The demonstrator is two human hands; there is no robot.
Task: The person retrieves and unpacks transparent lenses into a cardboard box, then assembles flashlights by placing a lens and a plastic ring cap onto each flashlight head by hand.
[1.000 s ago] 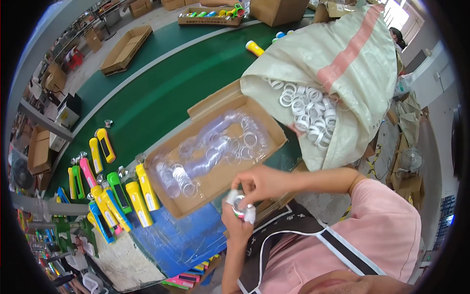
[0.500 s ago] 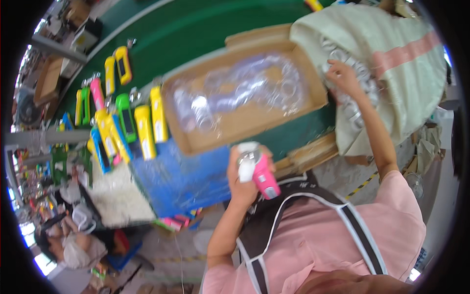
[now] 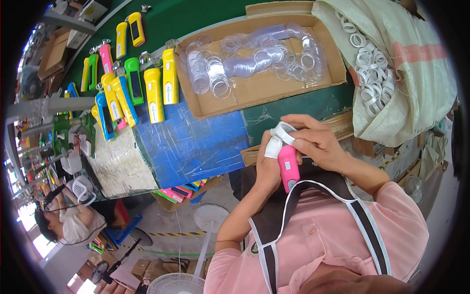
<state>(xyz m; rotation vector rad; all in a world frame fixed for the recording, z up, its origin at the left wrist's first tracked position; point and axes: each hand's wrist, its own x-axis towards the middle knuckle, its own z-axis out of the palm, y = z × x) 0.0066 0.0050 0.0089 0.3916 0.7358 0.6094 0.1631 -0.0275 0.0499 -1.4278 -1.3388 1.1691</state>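
In front of my chest, my left hand (image 3: 267, 169) is closed around a pink flashlight (image 3: 289, 169), its head end up. A white, cloth-like piece (image 3: 273, 148) lies by my left thumb, against the flashlight's head. My right hand (image 3: 320, 144) pinches a white ring (image 3: 285, 133) between thumb and fingers at that same end. Whether the ring is seated on the head or only held against it, I cannot tell. Loose white rings (image 3: 374, 81) lie heaped in the mouth of a pale woven sack (image 3: 416, 83) at the right.
A shallow cardboard box (image 3: 240, 100) of clear plastic discs (image 3: 254, 61) sits on the bench. Yellow (image 3: 153, 95), green (image 3: 133, 81), blue and pink flashlights stand at its left. More flashlights (image 3: 178, 191) lie below the bench edge. Another person (image 3: 73, 220) sits at the far left.
My right hand has come from the sack to the flashlight with a white ring. My left hand has moved right and slightly up with the flashlight.
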